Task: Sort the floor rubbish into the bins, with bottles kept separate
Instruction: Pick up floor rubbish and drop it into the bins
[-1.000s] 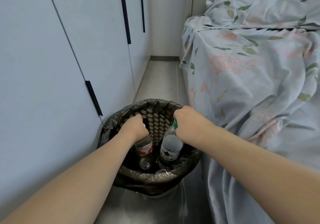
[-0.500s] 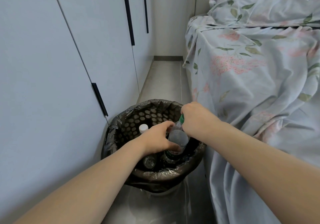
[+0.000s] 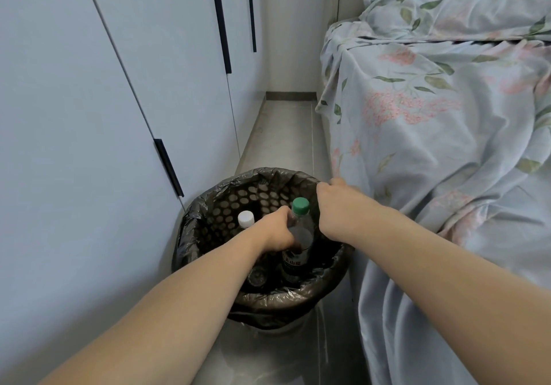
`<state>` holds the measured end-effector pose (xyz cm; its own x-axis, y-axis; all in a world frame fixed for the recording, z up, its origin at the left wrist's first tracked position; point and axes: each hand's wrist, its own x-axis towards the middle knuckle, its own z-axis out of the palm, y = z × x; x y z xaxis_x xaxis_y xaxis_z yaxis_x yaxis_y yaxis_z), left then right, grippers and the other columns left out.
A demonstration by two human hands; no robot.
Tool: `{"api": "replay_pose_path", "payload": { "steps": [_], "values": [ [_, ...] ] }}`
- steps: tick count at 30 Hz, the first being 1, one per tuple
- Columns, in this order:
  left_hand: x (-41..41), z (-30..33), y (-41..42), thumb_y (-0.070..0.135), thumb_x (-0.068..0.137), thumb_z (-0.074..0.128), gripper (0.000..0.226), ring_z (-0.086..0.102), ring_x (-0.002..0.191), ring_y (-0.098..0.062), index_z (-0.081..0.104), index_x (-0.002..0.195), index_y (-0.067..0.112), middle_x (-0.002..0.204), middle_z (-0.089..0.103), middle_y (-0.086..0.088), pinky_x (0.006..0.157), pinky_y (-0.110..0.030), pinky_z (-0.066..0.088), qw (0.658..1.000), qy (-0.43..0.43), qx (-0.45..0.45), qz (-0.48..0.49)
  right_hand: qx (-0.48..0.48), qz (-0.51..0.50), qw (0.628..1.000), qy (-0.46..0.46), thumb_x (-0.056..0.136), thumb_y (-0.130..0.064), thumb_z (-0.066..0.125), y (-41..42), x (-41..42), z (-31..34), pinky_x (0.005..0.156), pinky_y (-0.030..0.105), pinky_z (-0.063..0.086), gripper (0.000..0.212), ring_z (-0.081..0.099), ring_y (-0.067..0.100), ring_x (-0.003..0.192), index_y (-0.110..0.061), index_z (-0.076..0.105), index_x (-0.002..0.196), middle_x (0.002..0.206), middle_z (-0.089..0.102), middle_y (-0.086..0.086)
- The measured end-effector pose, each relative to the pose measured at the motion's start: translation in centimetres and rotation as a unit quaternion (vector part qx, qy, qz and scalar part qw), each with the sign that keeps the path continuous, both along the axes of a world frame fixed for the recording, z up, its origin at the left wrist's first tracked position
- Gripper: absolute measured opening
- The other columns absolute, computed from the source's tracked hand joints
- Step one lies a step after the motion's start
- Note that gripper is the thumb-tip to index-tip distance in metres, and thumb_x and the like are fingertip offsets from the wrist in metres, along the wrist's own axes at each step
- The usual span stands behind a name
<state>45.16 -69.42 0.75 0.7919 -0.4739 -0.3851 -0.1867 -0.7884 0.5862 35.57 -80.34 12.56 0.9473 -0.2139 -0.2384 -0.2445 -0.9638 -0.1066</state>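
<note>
Left hand: the left hand (image 3: 278, 232) reaches into the bin from 7 o'clock, its fingers curled round the shoulder of the green-capped bottle (image 3: 299, 235), just below the cap; the thumb side is hidden behind the bottle.
Right hand: the right hand (image 3: 337, 208) hovers over the bin's rim at 2 o'clock, fingers curled under and knuckles up; it appears to hold nothing, though the fingertips are out of sight, and whether it touches the liner cannot be told.
Green-capped bottle: clear plastic, dark label low on the body, standing nearly upright inside the bin, slightly right of centre.
White-capped bottle: the white-capped bottle (image 3: 246, 220) stands at 10 o'clock inside the bin, just beside the left wrist; its body is mostly hidden by the forearm.
Bin: the bin (image 3: 208, 220), a perforated basket with a black liner (image 3: 268, 301) folded over its rim, stands on the floor (image 3: 283, 134) between the wardrobe (image 3: 119, 101) at 9 o'clock and the bed cover (image 3: 432, 146) at 3 o'clock.
Step in hand (judgement): settling the green-capped bottle among the bottles.
Doing it well (judgement): lower it until the base rests, then let go; a release from height could tip it against its neighbour. Keep the forearm off the white cap, and the right hand off the liner so the fold stays seated.
</note>
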Motion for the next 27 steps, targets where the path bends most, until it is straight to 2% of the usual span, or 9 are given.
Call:
{"api": "replay_pose_path", "payload": {
  "steps": [3, 6, 9, 13, 16, 20, 24, 27],
  "values": [
    [0.5, -0.3, -0.9, 0.03, 0.069, 0.073, 0.073, 0.061, 0.097, -0.02, 0.037, 0.132, 0.022, 0.114, 0.06, -0.002, 0.086, -0.04, 0.055, 1.0, 0.005, 0.005, 0.011, -0.009, -0.004, 1.0, 0.012, 0.089, -0.011, 0.052, -0.1, 0.2, -0.3, 0.094, 0.038, 0.042, 0.043, 0.044, 0.034, 0.12, -0.007, 0.042, 0.131, 0.13, 0.038, 0.011],
    [1.0, -1.0, -1.6, 0.031, 0.072, 0.073, 0.068, 0.063, 0.095, -0.023, 0.038, 0.129, 0.021, 0.113, 0.061, -0.005, 0.083, -0.038, 0.055, 0.999, 0.021, 0.02, 0.022, -0.009, -0.001, 1.0, 0.019, 0.089, -0.012, 0.053, -0.2, 0.3, -0.4, 0.094, 0.038, 0.041, 0.04, 0.044, 0.033, 0.12, -0.008, 0.044, 0.128, 0.129, 0.038, 0.01],
    [1.3, -2.3, -2.1, 0.037, 0.076, 0.07, 0.066, 0.061, 0.1, -0.022, 0.042, 0.133, 0.02, 0.117, 0.062, -0.004, 0.093, -0.038, 0.051, 0.999, 0.02, 0.042, 0.012, -0.011, 0.006, 1.0, 0.018, 0.089, -0.011, 0.05, -0.3, 0.4, -0.5, 0.097, 0.038, 0.04, 0.039, 0.043, 0.033, 0.12, -0.008, 0.043, 0.127, 0.129, 0.038, 0.01],
    [0.7, -2.6, -2.0, 0.019, 0.083, 0.071, 0.079, 0.052, 0.12, -0.025, 0.026, 0.148, 0.019, 0.136, 0.052, -0.007, 0.101, -0.031, 0.04, 0.997, 0.055, 0.05, -0.001, -0.01, 0.011, 1.0, 0.022, 0.09, -0.013, 0.051, -0.3, 0.4, -0.6, 0.1, 0.041, 0.042, 0.039, 0.044, 0.034, 0.12, -0.008, 0.043, 0.128, 0.128, 0.04, 0.01],
    [0.7, -2.7, -1.8, 0.015, 0.085, 0.069, 0.082, 0.051, 0.121, -0.025, 0.021, 0.151, 0.021, 0.139, 0.05, -0.008, 0.105, -0.036, 0.04, 0.997, 0.069, 0.042, 0.008, -0.01, 0.008, 1.0, 0.027, 0.09, -0.013, 0.051, -0.3, 0.4, -0.6, 0.1, 0.042, 0.043, 0.04, 0.046, 0.034, 0.119, -0.008, 0.044, 0.129, 0.128, 0.041, 0.01],
    [0.6, -2.8, -1.7, 0.018, 0.081, 0.073, 0.08, 0.054, 0.112, -0.022, 0.027, 0.146, 0.018, 0.131, 0.054, -0.007, 0.097, -0.032, 0.045, 0.996, 0.068, 0.051, 0.013, -0.009, 0.008, 0.999, 0.034, 0.09, -0.013, 0.051, -0.4, 0.4, -0.6, 0.101, 0.042, 0.042, 0.042, 0.045, 0.034, 0.12, -0.008, 0.043, 0.13, 0.129, 0.041, 0.011],
    [0.5, -2.0, -1.3, 0.013, 0.079, 0.073, 0.07, 0.063, 0.094, -0.024, 0.036, 0.138, 0.015, 0.117, 0.059, -0.009, 0.071, -0.032, 0.055, 0.993, 0.097, 0.069, 0.026, -0.014, 0.013, 0.999, 0.035, 0.09, -0.016, 0.05, -0.4, 0.5, -0.7, 0.1, 0.042, 0.042, 0.042, 0.045, 0.035, 0.12, -0.007, 0.042, 0.13, 0.129, 0.042, 0.012],
    [0.4, -1.4, -1.1, 0.007, 0.083, 0.066, 0.064, 0.065, 0.087, -0.025, 0.036, 0.139, 0.014, 0.099, 0.061, -0.008, 0.072, -0.036, 0.057, 0.99, 0.12, 0.074, 0.031, -0.022, 0.013, 0.999, 0.043, 0.09, -0.015, 0.052, -0.5, 0.7, -0.9, 0.102, 0.043, 0.042, 0.045, 0.045, 0.035, 0.121, -0.007, 0.041, 0.132, 0.129, 0.041, 0.012]
  ]
}}
